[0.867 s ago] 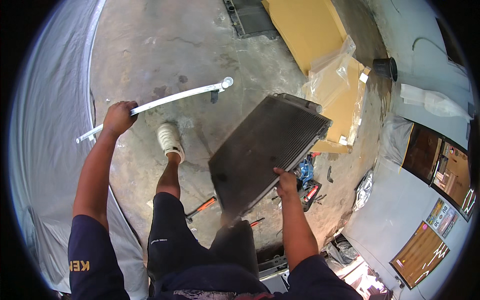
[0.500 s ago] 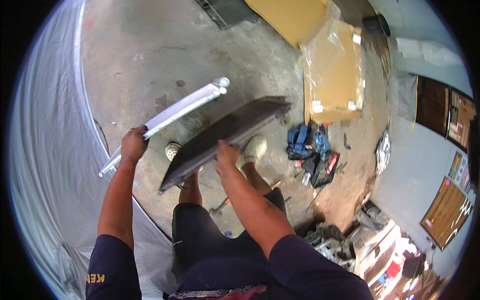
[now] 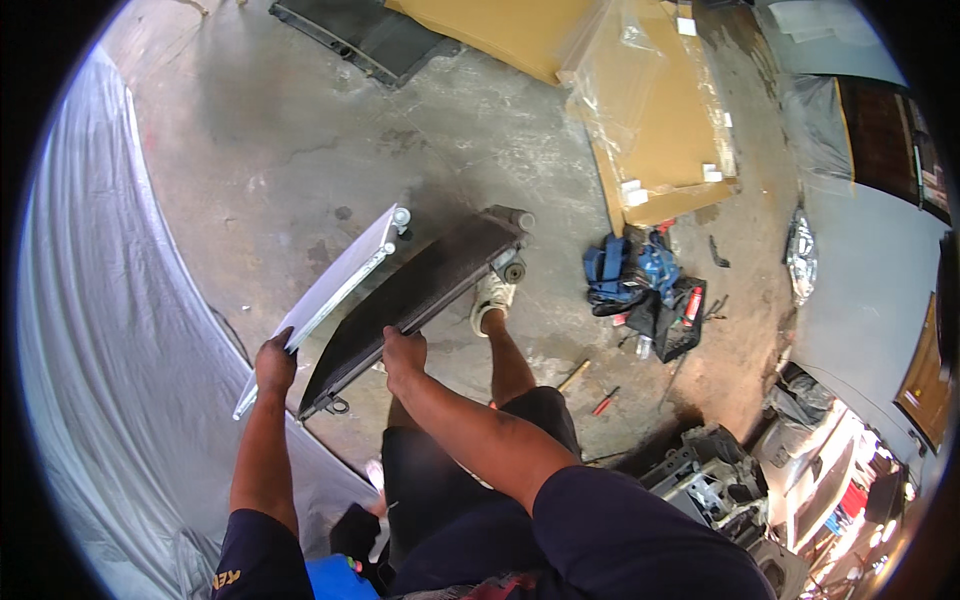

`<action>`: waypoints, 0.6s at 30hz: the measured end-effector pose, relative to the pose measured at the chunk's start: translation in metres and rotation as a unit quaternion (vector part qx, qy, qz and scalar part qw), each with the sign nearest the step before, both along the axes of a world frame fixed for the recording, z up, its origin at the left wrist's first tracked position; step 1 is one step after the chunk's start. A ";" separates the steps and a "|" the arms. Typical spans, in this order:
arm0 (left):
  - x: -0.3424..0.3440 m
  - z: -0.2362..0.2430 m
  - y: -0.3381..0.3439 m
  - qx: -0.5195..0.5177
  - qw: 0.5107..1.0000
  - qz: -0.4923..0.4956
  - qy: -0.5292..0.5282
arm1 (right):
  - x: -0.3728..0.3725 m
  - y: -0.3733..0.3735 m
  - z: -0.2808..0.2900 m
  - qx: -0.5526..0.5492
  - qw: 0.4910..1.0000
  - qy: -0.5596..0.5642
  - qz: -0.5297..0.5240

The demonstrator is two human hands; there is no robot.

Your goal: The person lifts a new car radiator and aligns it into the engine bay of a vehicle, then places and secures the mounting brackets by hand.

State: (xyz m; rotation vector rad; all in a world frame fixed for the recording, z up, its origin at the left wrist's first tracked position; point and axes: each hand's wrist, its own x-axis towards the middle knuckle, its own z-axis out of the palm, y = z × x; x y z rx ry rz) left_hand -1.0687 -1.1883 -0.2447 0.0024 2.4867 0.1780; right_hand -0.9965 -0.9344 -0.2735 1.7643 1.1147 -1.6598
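Observation:
In my left hand (image 3: 276, 362) is a slim silver heat-exchanger panel (image 3: 335, 285), gripped by its long edge and angled up toward the right, with round fittings at its far end. My right hand (image 3: 404, 352) grips the near edge of a darker, black-finned heat-exchanger panel (image 3: 420, 290), tilted alongside the silver one, with round fittings at both ends. The two panels are held close side by side above the concrete floor, beside a grey draped cover (image 3: 110, 290). My legs and one white shoe (image 3: 491, 305) show beneath them.
A dark radiator (image 3: 355, 35) and cardboard sheets (image 3: 665, 120) with clear plastic lie ahead. A blue bag (image 3: 610, 270) with tools, red pliers (image 3: 605, 400), car parts (image 3: 715, 475) at lower right and a grey wall (image 3: 840, 280) are at the right.
The dark panel has swung leftward from my right side, now lying parallel to the silver one, which has moved rightward and downward. My view has turned, so the bag and tools show more fully.

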 end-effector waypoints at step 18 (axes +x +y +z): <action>-0.005 0.010 -0.027 -0.005 0.999 0.034 -0.017 | -0.028 -0.010 0.001 -0.270 0.959 0.085 -0.023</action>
